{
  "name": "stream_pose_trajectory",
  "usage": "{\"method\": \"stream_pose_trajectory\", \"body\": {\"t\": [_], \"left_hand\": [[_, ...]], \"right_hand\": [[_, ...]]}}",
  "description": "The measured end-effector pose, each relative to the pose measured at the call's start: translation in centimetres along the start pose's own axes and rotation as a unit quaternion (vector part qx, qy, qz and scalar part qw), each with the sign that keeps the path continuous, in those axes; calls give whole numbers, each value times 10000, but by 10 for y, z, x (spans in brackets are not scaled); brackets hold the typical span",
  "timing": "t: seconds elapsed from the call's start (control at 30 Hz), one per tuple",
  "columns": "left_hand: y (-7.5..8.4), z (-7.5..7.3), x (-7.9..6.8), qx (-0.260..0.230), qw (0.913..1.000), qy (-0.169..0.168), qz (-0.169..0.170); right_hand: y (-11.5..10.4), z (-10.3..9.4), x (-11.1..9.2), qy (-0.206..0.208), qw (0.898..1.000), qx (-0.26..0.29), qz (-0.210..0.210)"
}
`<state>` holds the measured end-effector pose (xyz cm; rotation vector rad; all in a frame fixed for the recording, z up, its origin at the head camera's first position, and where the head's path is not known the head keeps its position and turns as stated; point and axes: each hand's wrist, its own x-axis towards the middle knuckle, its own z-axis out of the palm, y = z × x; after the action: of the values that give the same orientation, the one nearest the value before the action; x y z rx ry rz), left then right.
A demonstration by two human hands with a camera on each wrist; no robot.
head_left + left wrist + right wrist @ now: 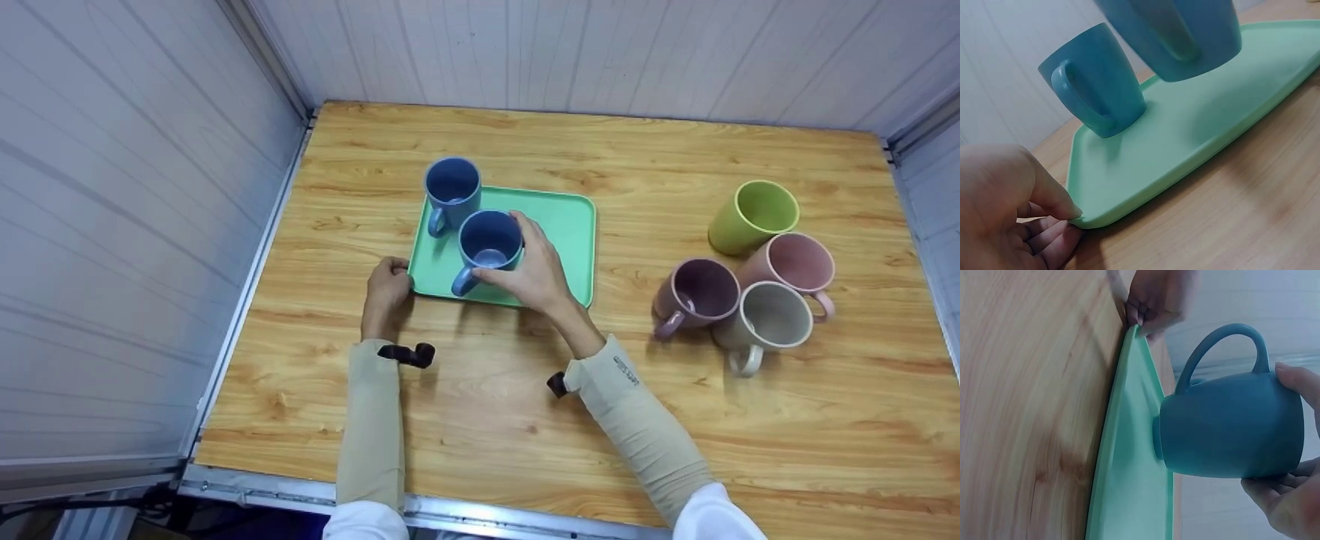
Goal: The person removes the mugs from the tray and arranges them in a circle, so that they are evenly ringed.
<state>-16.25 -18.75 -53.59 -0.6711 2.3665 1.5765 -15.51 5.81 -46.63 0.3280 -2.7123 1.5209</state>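
My right hand grips a blue mug around its upper body, with thumb and fingers on opposite sides. In the left wrist view this mug hangs above the green tray, apart from its surface. A second blue mug stands upright at the tray's far left corner, its handle toward me. At the near left corner of the tray, my left hand pinches the rim, thumb on top and fingers beneath, as the left wrist view shows.
Right of the tray stand a yellow-green mug, a pink mug, a purple mug and a grey-white mug, close together. Pale panels enclose the wooden table at the back and sides.
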Motion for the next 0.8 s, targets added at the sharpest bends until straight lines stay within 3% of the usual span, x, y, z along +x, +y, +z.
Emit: {"method": "stream_pose_trajectory", "body": {"t": [0.47,0.8], "left_hand": [[0,-2,0,349,9993,-75,115],[0,-2,0,340,9994,-25,109]], "right_hand": [[11,-27,-6,262,9990,77,356],[18,-48,-7,400,9971,18,651]]}}
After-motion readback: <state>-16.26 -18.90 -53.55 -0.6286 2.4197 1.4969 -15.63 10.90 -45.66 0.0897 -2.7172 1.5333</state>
